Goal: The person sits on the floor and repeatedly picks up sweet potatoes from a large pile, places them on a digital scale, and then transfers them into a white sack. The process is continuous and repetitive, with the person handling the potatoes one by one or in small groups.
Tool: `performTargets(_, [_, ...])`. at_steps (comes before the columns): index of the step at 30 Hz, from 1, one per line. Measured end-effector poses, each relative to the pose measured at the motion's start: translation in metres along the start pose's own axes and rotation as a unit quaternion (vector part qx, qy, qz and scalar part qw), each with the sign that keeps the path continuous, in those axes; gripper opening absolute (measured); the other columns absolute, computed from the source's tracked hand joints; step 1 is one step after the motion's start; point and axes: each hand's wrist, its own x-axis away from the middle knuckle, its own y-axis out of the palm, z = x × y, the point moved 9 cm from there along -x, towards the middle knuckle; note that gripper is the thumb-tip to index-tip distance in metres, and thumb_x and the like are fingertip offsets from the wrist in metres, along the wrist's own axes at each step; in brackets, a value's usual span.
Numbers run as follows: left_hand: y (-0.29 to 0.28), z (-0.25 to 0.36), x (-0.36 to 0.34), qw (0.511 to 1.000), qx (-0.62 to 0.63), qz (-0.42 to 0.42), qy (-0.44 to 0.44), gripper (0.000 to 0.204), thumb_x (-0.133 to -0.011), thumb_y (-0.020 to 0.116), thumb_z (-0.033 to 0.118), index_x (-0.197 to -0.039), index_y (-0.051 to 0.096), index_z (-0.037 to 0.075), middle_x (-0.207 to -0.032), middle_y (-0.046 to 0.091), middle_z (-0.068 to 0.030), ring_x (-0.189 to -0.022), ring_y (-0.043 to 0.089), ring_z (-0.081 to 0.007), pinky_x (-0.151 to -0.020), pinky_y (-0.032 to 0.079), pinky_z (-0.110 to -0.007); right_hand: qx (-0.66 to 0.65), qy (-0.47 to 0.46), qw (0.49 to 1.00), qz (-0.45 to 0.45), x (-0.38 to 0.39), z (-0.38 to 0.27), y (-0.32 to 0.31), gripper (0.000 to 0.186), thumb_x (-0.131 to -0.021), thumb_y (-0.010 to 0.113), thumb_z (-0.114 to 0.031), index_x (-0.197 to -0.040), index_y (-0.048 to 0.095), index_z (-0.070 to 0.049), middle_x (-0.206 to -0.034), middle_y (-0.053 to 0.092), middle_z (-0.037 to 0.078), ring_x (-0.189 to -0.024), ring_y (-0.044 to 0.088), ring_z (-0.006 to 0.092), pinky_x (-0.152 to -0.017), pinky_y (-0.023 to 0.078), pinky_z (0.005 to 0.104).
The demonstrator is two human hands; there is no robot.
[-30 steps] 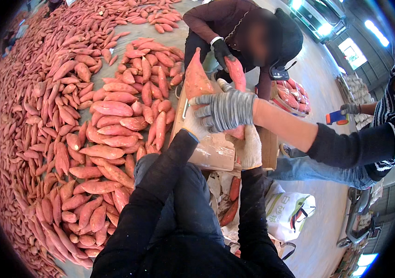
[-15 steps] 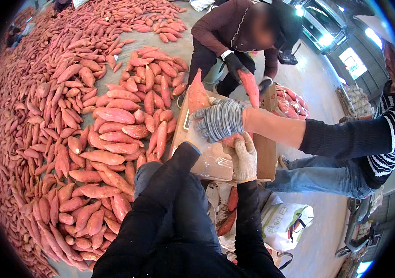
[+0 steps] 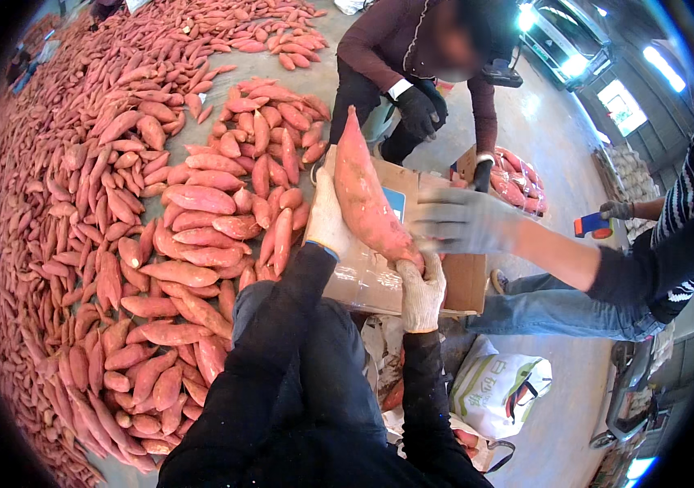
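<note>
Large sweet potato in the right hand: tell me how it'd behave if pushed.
The large sweet potato is likely stiff, keeping its shape in the right hand. Its rounded, tapering body may roll unevenly. The narrow tip could snap if knocked.

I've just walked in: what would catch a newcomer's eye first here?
Probably the big sweet potato in the middle, its lower end in the person's right hand and the left hand at its left side, over a cardboard box. Then the huge heap of sweet potatoes filling the picture's left. From the right, a co-worker's grey-gloved hand, blurred, stretches over the box.
</note>
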Motion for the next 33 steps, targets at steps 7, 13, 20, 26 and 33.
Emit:
performTargets(7, [0.011,0.041,0.010,0.981,-0.170,0.016,0.095,0.057,-0.094,0.066,0.032,-0.141,0.047,0.005,-0.130,0.057,-0.0061,-0.117,0.054,-0.0174,-0.101,0.044,-0.032,0.124,-0.024,0.990,-0.056,-0.002,-0.019,0.013,0.057,-0.079,0.071,-0.001,-0.133,0.053,0.002,-0.135,0.057,0.014,-0.122,0.055,0.0239,-0.102,0.046,0.0344])
performTargets(13, [-0.017,0.017,0.010,0.941,-0.299,0.115,0.110,0.057,-0.091,0.070,0.024,-0.137,0.047,-0.002,-0.122,0.059,-0.0098,-0.108,0.058,-0.0187,-0.092,0.049,-0.030,0.668,-0.245,0.702,-0.019,-0.009,-0.056,0.075,0.064,-0.073,0.074,-0.017,-0.133,0.053,-0.009,-0.126,0.059,0.015,-0.114,0.057,0.0347,-0.093,0.046,0.0453])
performTargets(20, [-0.037,-0.005,0.001,0.929,-0.351,0.110,0.042,0.056,-0.093,0.068,0.029,-0.135,0.047,-0.001,-0.120,0.058,-0.0094,-0.105,0.058,-0.0195,-0.087,0.049,-0.029,0.504,-0.189,0.843,0.000,-0.034,0.012,0.069,0.080,-0.064,0.081,-0.023,-0.132,0.048,0.003,-0.109,0.060,0.021,-0.102,0.057,0.0386,-0.080,0.048,0.0462])
performTargets(26, [-0.051,0.034,-0.012,0.933,-0.284,0.209,0.077,0.038,-0.095,0.063,0.025,-0.128,0.054,0.008,-0.110,0.059,-0.0040,-0.095,0.060,-0.0182,-0.082,0.050,-0.031,0.456,-0.074,0.884,0.074,-0.091,0.084,0.033,0.089,-0.066,0.082,-0.030,-0.137,0.043,0.006,-0.113,0.059,0.027,-0.106,0.054,0.0444,-0.093,0.045,0.0499])
performTargets(33, [-0.078,0.057,-0.026,0.938,-0.219,0.232,0.136,0.035,-0.096,0.061,0.023,-0.127,0.053,0.008,-0.109,0.061,-0.0092,-0.096,0.062,-0.0218,-0.082,0.053,-0.034,0.540,-0.043,0.834,0.102,-0.122,0.128,0.042,0.086,-0.068,0.081,-0.036,-0.135,0.046,0.003,-0.113,0.061,0.025,-0.107,0.056,0.0423,-0.092,0.047,0.0498])
